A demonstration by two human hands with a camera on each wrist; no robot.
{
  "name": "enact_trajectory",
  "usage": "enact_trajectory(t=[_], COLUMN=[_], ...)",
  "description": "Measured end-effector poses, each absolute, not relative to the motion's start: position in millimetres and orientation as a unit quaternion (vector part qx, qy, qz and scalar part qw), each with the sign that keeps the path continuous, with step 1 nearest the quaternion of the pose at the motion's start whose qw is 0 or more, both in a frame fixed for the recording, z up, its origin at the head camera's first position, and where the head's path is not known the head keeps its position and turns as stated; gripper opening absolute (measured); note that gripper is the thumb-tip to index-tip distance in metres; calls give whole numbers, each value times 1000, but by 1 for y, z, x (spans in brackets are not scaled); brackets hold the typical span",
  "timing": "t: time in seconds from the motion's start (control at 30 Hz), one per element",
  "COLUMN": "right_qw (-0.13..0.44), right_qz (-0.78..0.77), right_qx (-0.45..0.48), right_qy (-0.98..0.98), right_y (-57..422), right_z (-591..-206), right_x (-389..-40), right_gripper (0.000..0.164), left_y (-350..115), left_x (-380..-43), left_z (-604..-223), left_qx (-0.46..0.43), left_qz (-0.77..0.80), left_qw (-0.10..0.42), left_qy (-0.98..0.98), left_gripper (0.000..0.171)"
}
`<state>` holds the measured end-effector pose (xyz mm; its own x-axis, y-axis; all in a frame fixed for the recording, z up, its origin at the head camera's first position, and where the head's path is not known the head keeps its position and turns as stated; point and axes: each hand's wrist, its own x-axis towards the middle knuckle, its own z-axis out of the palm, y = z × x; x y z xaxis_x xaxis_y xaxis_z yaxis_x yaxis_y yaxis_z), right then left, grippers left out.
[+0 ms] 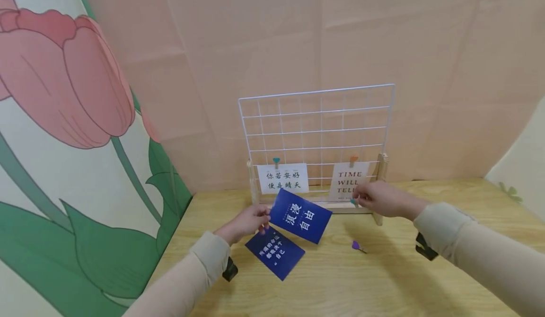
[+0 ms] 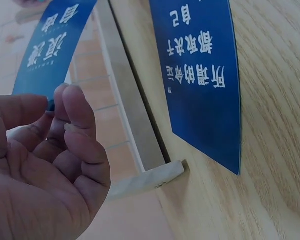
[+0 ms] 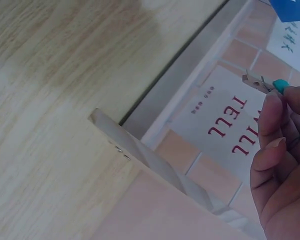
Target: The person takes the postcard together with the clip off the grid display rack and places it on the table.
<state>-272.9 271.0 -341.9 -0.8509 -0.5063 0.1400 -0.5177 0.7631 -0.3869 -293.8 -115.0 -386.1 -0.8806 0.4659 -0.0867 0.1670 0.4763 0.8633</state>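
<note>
My left hand [image 1: 250,222] pinches a dark blue card [image 1: 301,216] with white characters by its left edge, holding it tilted in front of the rack. Between the thumb and fingertips of my right hand [image 1: 381,198] is a small wooden clothespin [image 3: 257,84] with a teal end, pointing away from the palm. That hand overlaps a white card with red lettering [image 1: 348,177], which hangs on the white wire grid [image 1: 321,118] from an orange-topped clothespin [image 1: 354,161]. A second blue card [image 1: 276,252] lies on the table below my left hand.
A white card with green characters [image 1: 283,179] hangs at the grid's left under a teal-topped clothespin [image 1: 276,161]. Wooden feet [image 1: 382,165] support the grid. A purple-topped clothespin [image 1: 357,246] lies on the wood-grain table [image 1: 340,288]. Behind hangs a pink cloth [image 1: 264,38].
</note>
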Motion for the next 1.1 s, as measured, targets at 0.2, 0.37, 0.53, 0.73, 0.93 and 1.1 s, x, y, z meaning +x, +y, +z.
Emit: enact_trajectory(t=[0.2,0.37,0.53,0.73,0.93,1.1], right_qw=[-20,-43,-65,-99,-104,-94], right_qz=[218,211,199,169,136,129], right_qx=[261,264,270,272,282,297], right_qy=[-940,-940,-940,-942,-944,-941], right_y=[270,271,275,277,279,279], right_z=[-351,-357,-363,-371,-379,-381], right_x=[-271,-268,-268,-269,-267,-268], right_gripper=[6,6,3,6,7,9], left_y=[-117,-119,-121,-126,-129,-130], left_x=[-293,-292,-292,-292,-288,-289], left_z=[-393,-395,-393,-399,-405,-408], left_qx=[184,194,190,184,180,188], left_qz=[468,458,449,454,432,421], left_qw=[166,174,188,194,202,207], left_qy=[848,850,853,850,861,863], left_gripper=[15,15,16,15,14,17])
